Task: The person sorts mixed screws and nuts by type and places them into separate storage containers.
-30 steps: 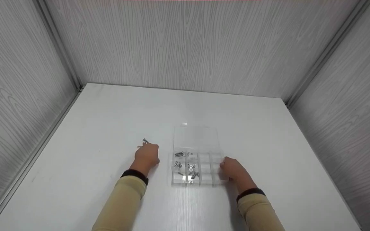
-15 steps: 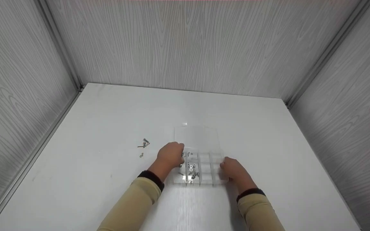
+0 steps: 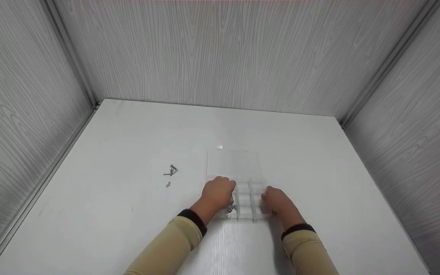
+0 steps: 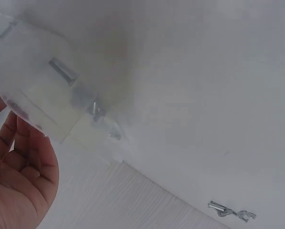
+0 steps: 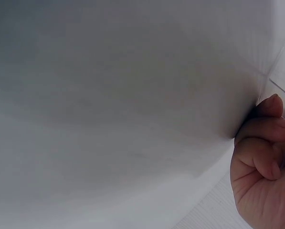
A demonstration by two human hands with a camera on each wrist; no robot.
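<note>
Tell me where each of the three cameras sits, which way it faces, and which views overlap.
Head: worn high, facing forward and down at the white table; shows both beige sleeves, the left hand over the clear plastic compartment box and the right hand at its right side.
Left wrist: low beside the left hand, facing the box with metal screws inside; fingers show.
Right wrist: close to the table, blurred; only curled fingers of the right hand show.
Shared: head and left wrist both show the box and the loose metal screws on the table.

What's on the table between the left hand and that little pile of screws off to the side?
In the head view, one small loose screw lies between the left hand and the screw pile; otherwise the white table there is bare.
</note>
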